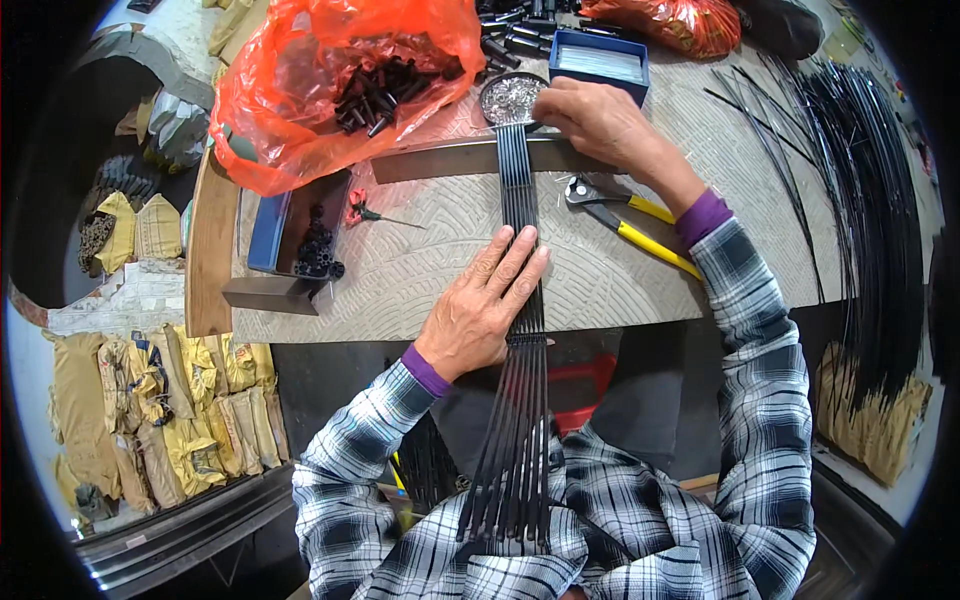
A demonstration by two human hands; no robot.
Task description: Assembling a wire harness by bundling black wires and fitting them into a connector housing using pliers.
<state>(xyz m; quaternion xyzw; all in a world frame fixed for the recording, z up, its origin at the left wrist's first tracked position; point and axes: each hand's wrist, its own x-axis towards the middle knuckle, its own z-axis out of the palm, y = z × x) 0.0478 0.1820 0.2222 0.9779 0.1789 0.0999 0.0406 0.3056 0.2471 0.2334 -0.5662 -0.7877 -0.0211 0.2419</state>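
Observation:
A flat row of thin black rods (516, 205) runs from a metal bar (440, 162) toward my body, fanning out over my lap. My left hand (478, 305) lies on this row with its fingers stretched out, pressing the rods against the table. At the rods' far ends stands a round black dish (487, 103) full of small shiny pieces. Beside its right rim is my right hand (597, 120), fingers bent and thumb pressed in. Whatever sits between those fingertips is too small to name.
Yellow-handled pincers (640, 225) lie right of the rods, below a blue box (640, 82) of pale slips. An orange plastic bag (265, 110) of black tubes stands left, above a bin (272, 230) with black parts. Long black rods (870, 200) hang over the right edge.

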